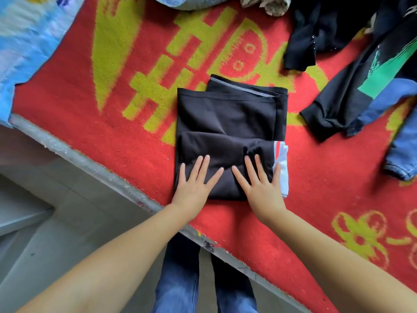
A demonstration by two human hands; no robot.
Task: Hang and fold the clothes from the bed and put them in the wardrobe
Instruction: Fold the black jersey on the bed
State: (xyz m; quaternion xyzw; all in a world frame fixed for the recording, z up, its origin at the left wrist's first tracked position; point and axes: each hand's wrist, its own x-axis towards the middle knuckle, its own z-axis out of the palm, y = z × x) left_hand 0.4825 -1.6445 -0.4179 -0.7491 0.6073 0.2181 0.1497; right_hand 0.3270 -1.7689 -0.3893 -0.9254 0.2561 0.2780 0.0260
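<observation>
Two hands lie flat on a folded black garment (pixel 230 123) that rests on the red and yellow blanket (pixel 101 86) covering the bed. The left hand (pixel 194 186) presses the garment's near left corner with fingers straight and spread, its grip released and holding nothing. The right hand (pixel 261 186) presses the garment's near right part the same way, fingers straight and splayed, grip also released. A light blue and red patch (pixel 281 159) of the garment shows just beside the right hand, at the garment's right edge. A grey stitched hem runs along the garment's far edge. Right of the garment, apart from it, lies a heap of dark clothes (pixel 338 64) with a green patch, and a blue denim piece (pixel 401 136) lies beyond that heap's near end. Far beyond the garment sit a pale blue bundle (pixel 187 2) and a beige crumpled cloth (pixel 264 3). Left of the garment, past the blanket's edge, a light blue sheet (pixel 24 35) shows.
</observation>
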